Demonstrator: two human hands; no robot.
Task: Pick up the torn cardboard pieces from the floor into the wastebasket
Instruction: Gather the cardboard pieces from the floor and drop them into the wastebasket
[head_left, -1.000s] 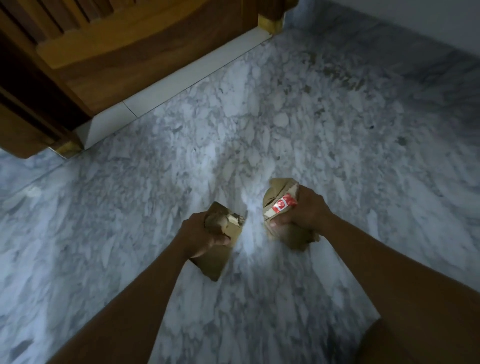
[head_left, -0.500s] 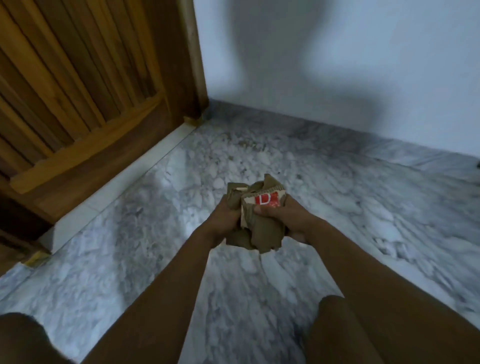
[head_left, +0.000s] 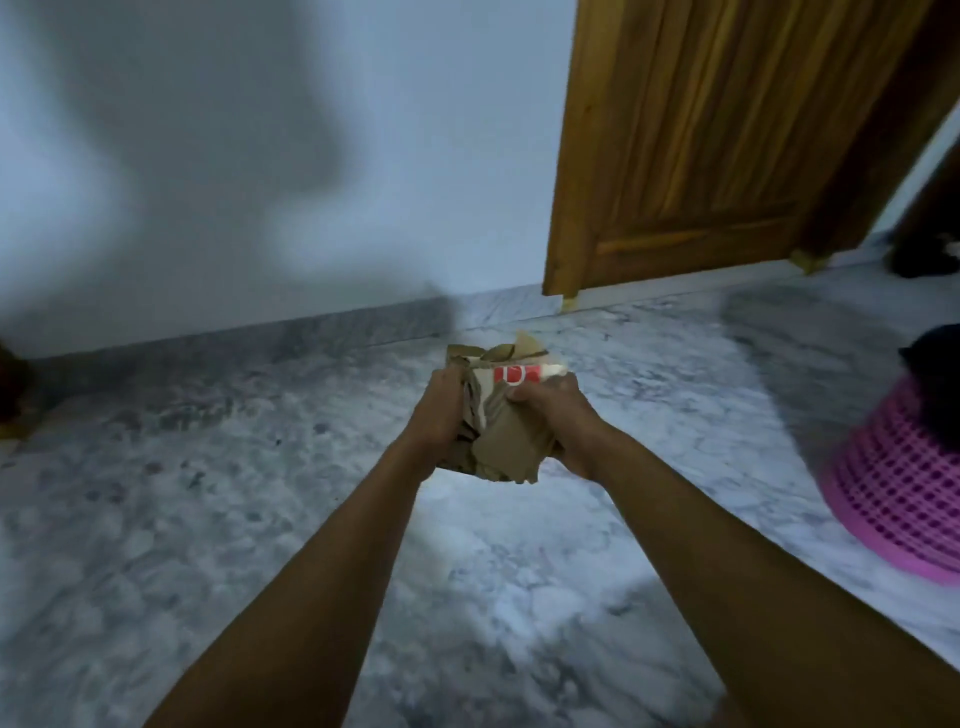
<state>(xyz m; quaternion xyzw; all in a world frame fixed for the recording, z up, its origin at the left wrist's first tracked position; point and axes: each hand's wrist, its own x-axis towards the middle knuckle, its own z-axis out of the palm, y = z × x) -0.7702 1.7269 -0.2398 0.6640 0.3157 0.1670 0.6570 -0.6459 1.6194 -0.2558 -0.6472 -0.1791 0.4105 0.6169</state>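
Note:
A bundle of torn brown cardboard pieces (head_left: 511, 441), one with a red and white label, is held up in front of me above the marble floor. My left hand (head_left: 439, 415) grips its left side and my right hand (head_left: 558, 418) grips its right side, thumb over the front. A pink woven wastebasket (head_left: 904, 499) with a dark lining stands on the floor at the right edge, well to the right of my hands and partly cut off by the frame.
A pale wall with a grey skirting (head_left: 234, 338) runs across the back. A wooden door (head_left: 727, 156) stands open at the back right. Grey-white marble floor (head_left: 260, 519) spreads around me. A dark object (head_left: 930, 254) lies beyond the door.
My two hands came together and now hold the cardboard as one bundle. The view swung left to right, so the door moved to the right and the wastebasket came into sight.

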